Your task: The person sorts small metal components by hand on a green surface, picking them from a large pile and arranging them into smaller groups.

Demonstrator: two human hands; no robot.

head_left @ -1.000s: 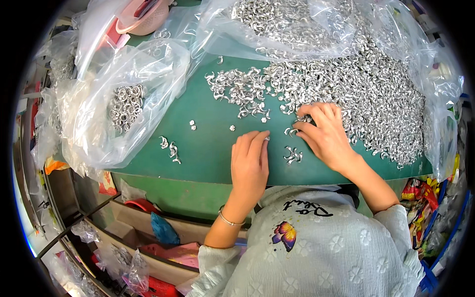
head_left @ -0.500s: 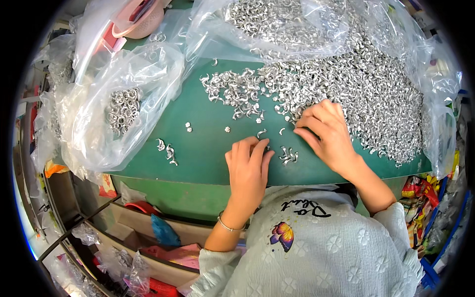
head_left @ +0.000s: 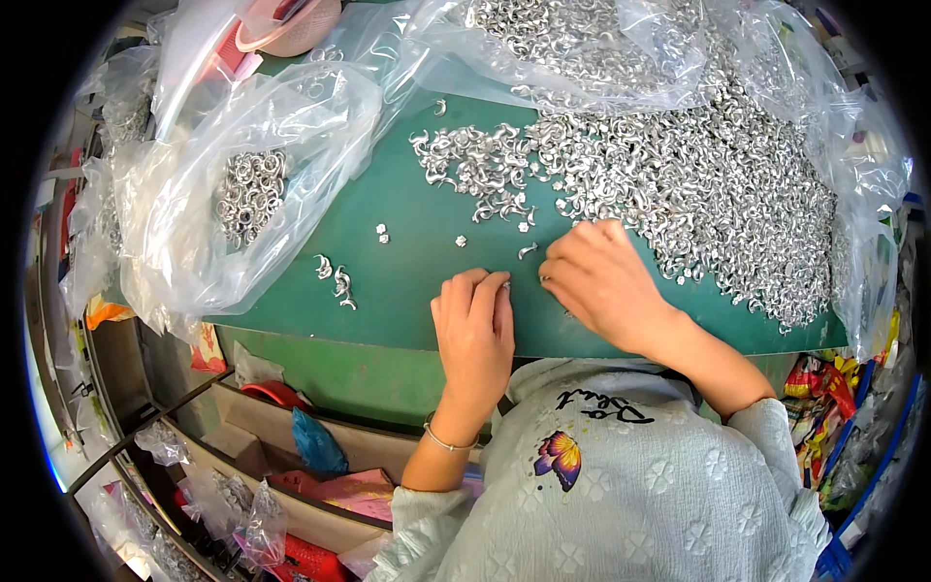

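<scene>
My left hand (head_left: 473,325) hovers over the front of the green table, thumb and forefinger pinched on a small silver metal piece (head_left: 506,284). Just to its right, my right hand (head_left: 603,286) is closed too, a tiny silver metal piece (head_left: 545,278) showing at its fingertips. Their exact shapes are too small to make out. A loose curved silver piece (head_left: 528,251) lies just beyond the two hands. Farther right spreads a large heap of curved silver pieces (head_left: 727,194), with a smaller cluster (head_left: 477,160) at its left.
Small flower-like metal pieces (head_left: 461,241) and a few curved ones (head_left: 343,286) lie scattered leftward. A clear plastic bag with silver rings (head_left: 250,199) rests on the left; more clear plastic (head_left: 621,58) covers part of the heap. A pink basket (head_left: 301,34) stands far left.
My right hand has come away from the heap's edge, nearer and leftward to my left hand. It now covers the spot where a few curved pieces lay. The view has shifted slightly.
</scene>
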